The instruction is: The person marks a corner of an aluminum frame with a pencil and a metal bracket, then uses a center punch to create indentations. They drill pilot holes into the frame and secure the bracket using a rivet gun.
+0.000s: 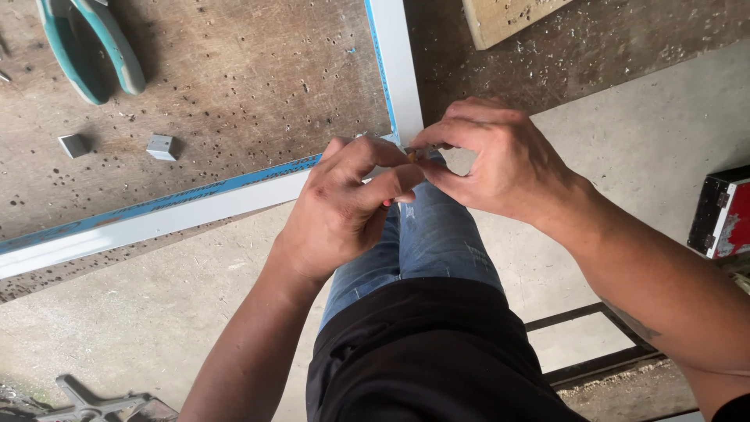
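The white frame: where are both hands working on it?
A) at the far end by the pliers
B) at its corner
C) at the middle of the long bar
B: the left hand and right hand meet where the two bars of the frame join.

Teal pliers (94,47), two small metal blocks (162,146)

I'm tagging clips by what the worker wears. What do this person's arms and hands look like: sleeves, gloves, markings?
Both hands, left hand and right hand, are bare: no gloves, rings or watch show. The forearms are bare too, with no sleeves down to the picture's edge. A dark mark, perhaps a tattoo, shows on the right forearm. A black top and blue jeans are worn.
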